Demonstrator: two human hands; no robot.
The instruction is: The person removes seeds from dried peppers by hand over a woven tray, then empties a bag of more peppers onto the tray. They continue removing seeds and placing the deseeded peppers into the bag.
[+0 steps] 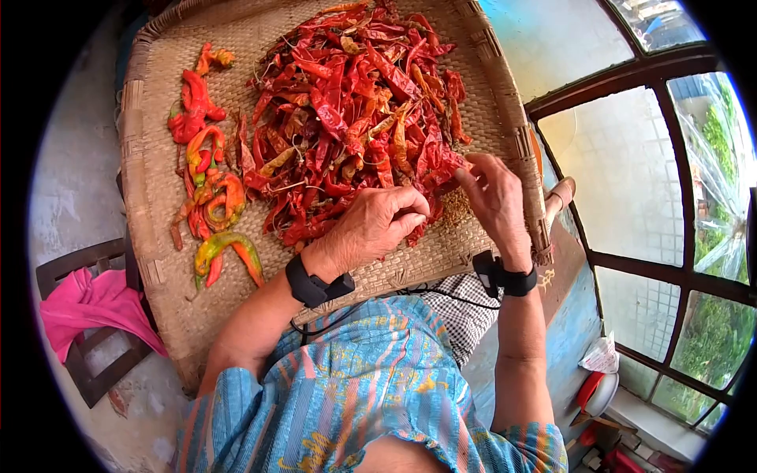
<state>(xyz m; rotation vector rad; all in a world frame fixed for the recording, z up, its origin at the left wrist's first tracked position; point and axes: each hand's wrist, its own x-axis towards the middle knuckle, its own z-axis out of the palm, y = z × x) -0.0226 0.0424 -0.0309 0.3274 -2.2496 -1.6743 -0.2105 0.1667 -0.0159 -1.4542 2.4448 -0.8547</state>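
A big heap of dried red chillies [339,102] lies on a woven tray [165,260]. At the heap's near edge, my left hand [378,221] is closed, thumb and fingers pinched together; anything between them is too small to name. My right hand [494,193] is beside the heap's right edge, its thumb and index finger close to a red chilli, and whether they grip it is unclear. Small yellowish seeds [457,209] lie on the weave between the hands. Fresher red, orange and green peppers [217,205] form a column on the tray's left side.
A dark wooden chair [95,370] with a pink cloth [91,307] stands at the left. Framed windows [623,173] line the right side. A checked cloth [465,307] hangs by the tray's near edge. A red and white bowl [603,392] is at lower right.
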